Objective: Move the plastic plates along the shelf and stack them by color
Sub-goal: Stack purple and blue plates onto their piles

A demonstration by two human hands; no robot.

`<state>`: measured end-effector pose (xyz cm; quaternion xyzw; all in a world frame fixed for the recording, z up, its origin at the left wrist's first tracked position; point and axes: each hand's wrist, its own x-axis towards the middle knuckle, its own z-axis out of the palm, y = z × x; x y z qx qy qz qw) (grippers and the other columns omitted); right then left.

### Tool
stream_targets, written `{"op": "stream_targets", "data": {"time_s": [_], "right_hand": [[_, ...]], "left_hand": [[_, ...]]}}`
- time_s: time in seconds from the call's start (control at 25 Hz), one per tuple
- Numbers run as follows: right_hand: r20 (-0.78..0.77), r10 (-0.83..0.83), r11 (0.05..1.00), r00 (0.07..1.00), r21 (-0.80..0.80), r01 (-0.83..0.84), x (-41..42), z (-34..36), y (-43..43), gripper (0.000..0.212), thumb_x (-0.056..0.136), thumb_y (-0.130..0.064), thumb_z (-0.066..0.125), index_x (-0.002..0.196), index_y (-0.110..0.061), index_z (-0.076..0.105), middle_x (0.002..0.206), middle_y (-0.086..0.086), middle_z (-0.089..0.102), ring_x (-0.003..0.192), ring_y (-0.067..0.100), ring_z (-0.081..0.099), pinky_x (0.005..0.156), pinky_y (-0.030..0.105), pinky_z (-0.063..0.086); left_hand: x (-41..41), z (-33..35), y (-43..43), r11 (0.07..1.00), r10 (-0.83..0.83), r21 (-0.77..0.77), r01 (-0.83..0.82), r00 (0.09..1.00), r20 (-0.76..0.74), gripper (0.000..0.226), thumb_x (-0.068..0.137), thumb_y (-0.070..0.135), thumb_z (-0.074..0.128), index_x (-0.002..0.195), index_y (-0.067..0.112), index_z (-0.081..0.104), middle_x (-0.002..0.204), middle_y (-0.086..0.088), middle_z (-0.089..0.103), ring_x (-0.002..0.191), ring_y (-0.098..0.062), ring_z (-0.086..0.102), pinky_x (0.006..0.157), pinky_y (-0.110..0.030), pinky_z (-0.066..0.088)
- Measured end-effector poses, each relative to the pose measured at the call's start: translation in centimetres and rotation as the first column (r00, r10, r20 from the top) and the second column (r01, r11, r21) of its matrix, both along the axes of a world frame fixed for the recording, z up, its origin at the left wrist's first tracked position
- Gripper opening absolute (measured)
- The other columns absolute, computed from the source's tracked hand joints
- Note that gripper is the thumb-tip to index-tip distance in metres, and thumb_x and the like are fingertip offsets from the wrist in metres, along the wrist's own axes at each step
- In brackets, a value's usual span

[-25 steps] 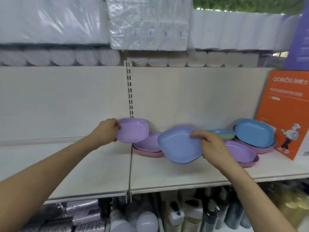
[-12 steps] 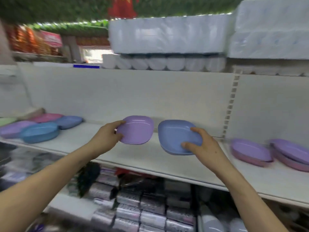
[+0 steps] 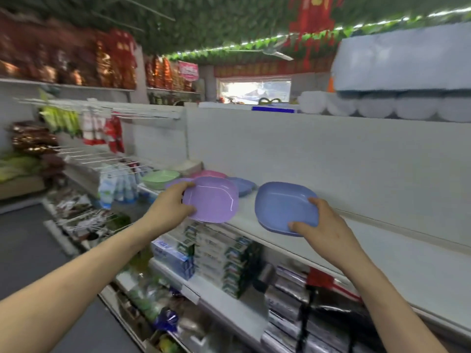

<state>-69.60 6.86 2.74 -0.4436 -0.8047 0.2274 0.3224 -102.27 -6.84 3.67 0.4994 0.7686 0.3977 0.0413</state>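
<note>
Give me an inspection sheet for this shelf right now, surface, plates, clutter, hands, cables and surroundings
Surface: white shelf, mostly bare near the hands.
Job's things: purple plate and blue plate carried; green plate, pink plate and another blue plate lie farther left.
Clutter: nothing seen on this shelf.
Grippers: left hand grips the purple plate; right hand grips the blue plate.
Cables: nothing seen.
Surroundings: paper rolls above, boxed goods below.

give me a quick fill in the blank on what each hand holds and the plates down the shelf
1. The left hand holds a ____ plate.
2. The right hand holds a ____ plate.
3. Farthest along the shelf, left of the pink plate, lies a ____ plate.

Missing words: purple, blue, green
</note>
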Motion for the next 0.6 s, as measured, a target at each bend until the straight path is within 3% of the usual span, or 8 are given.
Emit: {"op": "stream_targets", "data": {"time_s": [0.12,0.28,0.6], "right_hand": [[0.029,0.014,1.000,0.999,0.017,-0.015,-5.9,0.3,1.7,0.083,0.087,-0.053,0.069,0.156,-0.027,0.032,0.157,-0.001,0.043,0.138,0.026,0.047,0.104,0.046,0.045],[0.046,0.041,0.999,0.998,0.022,-0.042,-13.9,0.0,5.0,0.077,0.090,-0.049,0.065,0.156,-0.025,0.034,0.157,0.000,0.045,0.139,0.027,0.047,0.104,0.046,0.045],[0.041,-0.018,1.000,0.999,0.005,0.018,-26.9,0.9,12.9,0.079,0.087,-0.049,0.067,0.155,-0.024,0.037,0.155,0.001,0.049,0.136,0.027,0.050,0.106,0.044,0.044]], "left_hand": [[-5.5,-0.5,-0.7,0.998,0.055,0.019,-0.056,0.998,0.031,0.066,0.087,0.008,0.066,0.148,0.025,0.048,0.139,-0.001,0.053,0.110,-0.021,0.057,0.086,-0.036,0.049],[-12.9,-0.7,0.7,0.992,0.121,0.039,-0.121,0.992,0.020,0.066,0.087,-0.003,0.054,0.147,0.024,0.050,0.146,-0.001,0.050,0.122,-0.020,0.051,0.092,-0.034,0.043],[-25.7,2.8,9.6,0.995,0.066,0.077,-0.061,0.996,-0.063,0.060,0.087,0.001,0.061,0.141,0.025,0.057,0.131,0.000,0.060,0.098,-0.018,0.058,0.083,-0.030,0.044]]}}
